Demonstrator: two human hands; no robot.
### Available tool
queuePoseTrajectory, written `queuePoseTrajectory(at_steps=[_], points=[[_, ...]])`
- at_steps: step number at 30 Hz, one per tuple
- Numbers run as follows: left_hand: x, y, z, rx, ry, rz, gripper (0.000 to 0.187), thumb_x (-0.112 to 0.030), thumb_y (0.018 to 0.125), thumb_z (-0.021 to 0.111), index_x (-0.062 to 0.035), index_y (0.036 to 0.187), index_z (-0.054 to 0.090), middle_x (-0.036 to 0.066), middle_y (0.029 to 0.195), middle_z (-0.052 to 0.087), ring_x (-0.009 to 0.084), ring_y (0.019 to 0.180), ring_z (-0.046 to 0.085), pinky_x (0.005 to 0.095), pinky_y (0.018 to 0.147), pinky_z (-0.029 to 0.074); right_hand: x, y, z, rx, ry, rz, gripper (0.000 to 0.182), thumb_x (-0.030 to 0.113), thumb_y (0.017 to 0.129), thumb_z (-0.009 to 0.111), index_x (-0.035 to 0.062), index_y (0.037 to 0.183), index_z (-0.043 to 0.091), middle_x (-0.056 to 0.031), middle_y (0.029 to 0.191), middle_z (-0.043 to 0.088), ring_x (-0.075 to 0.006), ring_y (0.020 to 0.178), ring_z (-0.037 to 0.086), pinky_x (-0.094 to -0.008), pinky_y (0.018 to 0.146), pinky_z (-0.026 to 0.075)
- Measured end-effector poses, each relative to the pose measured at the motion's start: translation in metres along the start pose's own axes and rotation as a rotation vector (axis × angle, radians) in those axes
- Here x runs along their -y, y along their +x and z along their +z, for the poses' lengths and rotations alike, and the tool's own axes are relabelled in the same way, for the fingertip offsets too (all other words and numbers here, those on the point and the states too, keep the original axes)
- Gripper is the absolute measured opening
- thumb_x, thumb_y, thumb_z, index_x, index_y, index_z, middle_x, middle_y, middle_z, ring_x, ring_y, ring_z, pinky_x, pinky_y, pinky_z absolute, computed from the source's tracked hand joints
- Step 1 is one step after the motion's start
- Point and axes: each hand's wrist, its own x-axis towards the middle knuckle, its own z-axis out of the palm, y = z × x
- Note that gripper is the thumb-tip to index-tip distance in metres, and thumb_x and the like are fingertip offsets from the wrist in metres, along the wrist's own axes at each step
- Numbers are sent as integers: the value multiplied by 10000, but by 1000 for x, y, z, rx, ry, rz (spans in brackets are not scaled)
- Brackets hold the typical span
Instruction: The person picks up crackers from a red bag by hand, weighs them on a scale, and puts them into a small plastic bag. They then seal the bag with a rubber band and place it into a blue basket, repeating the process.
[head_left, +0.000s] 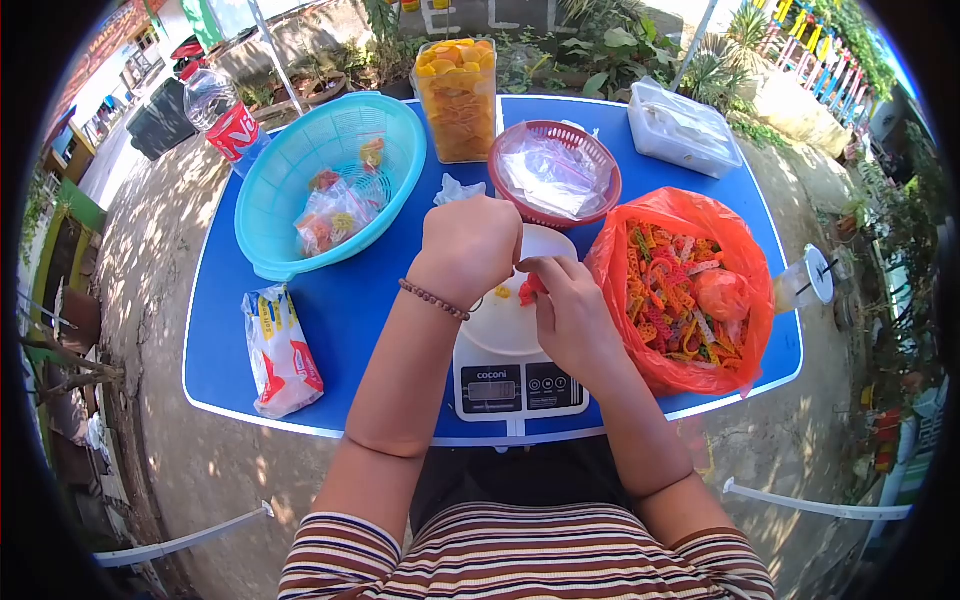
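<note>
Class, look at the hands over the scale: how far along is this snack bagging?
Done: a few filled packets lie in the teal basket. In hand: left hand and right hand work red pieces above the scale. Left: the orange bag remains nearly full.

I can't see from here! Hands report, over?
Left hand fisted over the scale. Right hand pinching a red snack piece. Orange snack bag open alongside.

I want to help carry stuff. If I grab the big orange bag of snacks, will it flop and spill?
Probably floppy: the orange bag is thin, crinkled plastic. Its open mouth could spill the snacks. They look puffy, so likely light.
</note>
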Motion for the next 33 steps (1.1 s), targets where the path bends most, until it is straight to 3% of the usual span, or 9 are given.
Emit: queuePoseTrajectory(at_steps=[3,6,9,15,20,23,29,33], points=[[1,-2,5,-134,-34,67,113,-117,791,746,-145,876,816,43,832,769,229,808,743,352,729,582,-3,-1,2,-48,133,93,247,-75,888,608,-27,1130,623,-203,1113,641,-349,977,691,-419,824,568],[-6,-4,9,-245,-79,136,118,-113,822,723,-131,904,807,57,867,769,239,829,738,360,737,573,-5,-5,-6,-157,48,-33,220,-75,895,631,-30,1111,626,-184,1119,654,-317,909,714,-373,736,580],[-28,-1,13,-372,-144,282,106,-130,848,714,-117,917,793,69,896,768,245,853,731,376,745,555,2,-16,-27,-209,113,18,214,-89,875,615,-24,1078,625,-203,1089,643,-392,989,669,-450,844,548],[-78,-1,38,-597,-168,561,141,-177,875,722,-117,999,754,43,982,749,240,967,691,405,879,478,-18,-40,-74,-460,-88,-7,189,-114,840,653,-18,1002,658,-160,973,672,-331,888,697,-390,773,563],[-104,-7,73,-532,-186,701,170,-208,875,730,-132,1027,744,21,1145,711,204,1117,632,448,1051,381,-47,-70,-109,-444,-214,281,164,-106,846,591,-16,955,674,-169,951,690,-329,786,684,-395,708,547],[-109,-8,89,-467,-123,713,170,-220,880,726,-144,1030,747,25,1164,708,209,1146,620,466,1080,362,-70,-88,-116,-249,-262,431,158,-79,838,592,-16,933,701,-178,963,695,-344,817,686,-417,747,549],[-111,-9,98,-403,-69,731,159,-227,884,721,-166,1027,755,14,1185,709,212,1187,604,502,1114,330,-86,-97,-103,-210,-502,354,211,21,832,644,83,992,767,-72,1001,710,-306,933,670,-429,802,553],[-111,-10,96,-394,-46,732,151,-227,885,719,-170,1020,757,5,1196,709,211,1203,599,504,1127,318,-82,-91,-96,-196,-639,402,194,72,847,664,124,1002,770,-57,995,701,-289,962,661,-419,803,548]])
